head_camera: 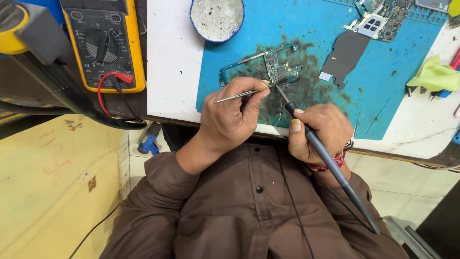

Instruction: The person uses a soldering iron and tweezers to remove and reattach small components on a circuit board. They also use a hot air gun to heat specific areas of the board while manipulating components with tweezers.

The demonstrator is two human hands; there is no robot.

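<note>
The white surface (175,72) fills the top of the view, and a stained blue mat (383,81) covers most of it. At the far left sits a yellow meter (103,45) with a red lead plugged in. A round blue-rimmed dish (216,18) rests at the mat's top edge, a yellow-green cloth (433,74) lies off to the right. Now the left hand (230,120) is curled closed, pinching thin metal tweezers (237,96) between thumb and fingers. The right hand (318,129) is wrapped around a dark soldering iron (326,156), held like a pen. Both tips meet on the small green circuit board (275,64) lying mid-mat, just beyond the knuckles.
</note>
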